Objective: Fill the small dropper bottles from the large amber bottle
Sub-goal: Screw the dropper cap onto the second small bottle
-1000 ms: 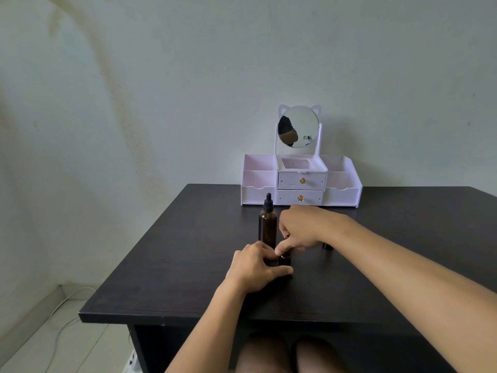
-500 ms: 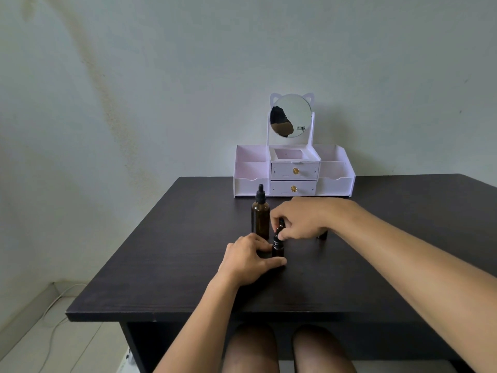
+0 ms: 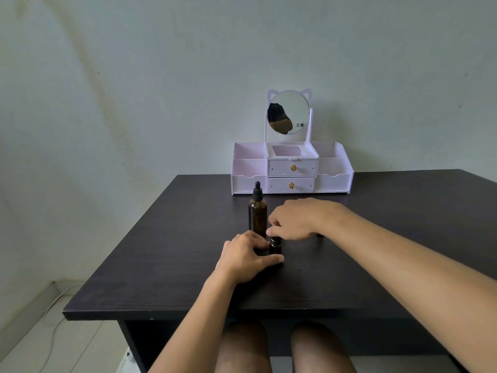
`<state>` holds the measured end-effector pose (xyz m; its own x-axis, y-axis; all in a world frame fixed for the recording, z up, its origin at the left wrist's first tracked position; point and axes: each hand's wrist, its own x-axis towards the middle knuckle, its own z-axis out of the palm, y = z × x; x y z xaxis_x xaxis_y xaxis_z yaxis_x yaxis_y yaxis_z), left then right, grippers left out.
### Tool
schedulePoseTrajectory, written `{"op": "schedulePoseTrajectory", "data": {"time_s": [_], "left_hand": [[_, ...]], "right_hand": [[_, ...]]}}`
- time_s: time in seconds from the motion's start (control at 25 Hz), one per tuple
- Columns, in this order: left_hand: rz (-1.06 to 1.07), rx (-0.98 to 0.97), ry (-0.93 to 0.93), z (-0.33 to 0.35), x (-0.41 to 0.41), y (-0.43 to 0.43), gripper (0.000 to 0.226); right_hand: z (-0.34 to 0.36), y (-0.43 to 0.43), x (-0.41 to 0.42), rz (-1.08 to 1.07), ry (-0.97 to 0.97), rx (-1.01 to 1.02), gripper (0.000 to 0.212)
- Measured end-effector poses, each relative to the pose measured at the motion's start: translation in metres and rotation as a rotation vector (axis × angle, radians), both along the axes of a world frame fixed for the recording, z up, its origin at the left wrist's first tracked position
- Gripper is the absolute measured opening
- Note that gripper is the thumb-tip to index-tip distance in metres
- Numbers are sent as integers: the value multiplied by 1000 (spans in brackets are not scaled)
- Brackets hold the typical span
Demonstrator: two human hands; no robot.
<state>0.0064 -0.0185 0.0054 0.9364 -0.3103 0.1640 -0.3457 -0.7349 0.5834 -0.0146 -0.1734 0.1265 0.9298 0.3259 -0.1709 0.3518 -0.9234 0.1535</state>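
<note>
the left hand clamps 1 small dark glass bottle, neck bare, on the dark wooden table. right hand fingers pinch together above it, cap unseen. the tall amber dropper bottle stands capped just behind, so no filling looks begun.

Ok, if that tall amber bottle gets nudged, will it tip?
Probably fairly easily: the amber bottle stands upright, tall and narrow, with a dropper cap on top. It looks like glass, so likely rigid, smooth and breakable. The right hand works close beside it.
</note>
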Motion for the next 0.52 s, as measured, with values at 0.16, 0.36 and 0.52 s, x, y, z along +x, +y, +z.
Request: {"op": "schedulePoseTrajectory", "data": {"time_s": [0.16,0.36,0.52], "left_hand": [[-1,13,-1,1,0,0,58],[2,12,-11,-1,1,0,52],[-13,9,-6,-1,1,2,53]], "right_hand": [[-3,2,1,-54,-34,-22,45],[-7,-4,2,-20,36,66,36],[-4,-3,0,-13,-1,-9,37]]}}
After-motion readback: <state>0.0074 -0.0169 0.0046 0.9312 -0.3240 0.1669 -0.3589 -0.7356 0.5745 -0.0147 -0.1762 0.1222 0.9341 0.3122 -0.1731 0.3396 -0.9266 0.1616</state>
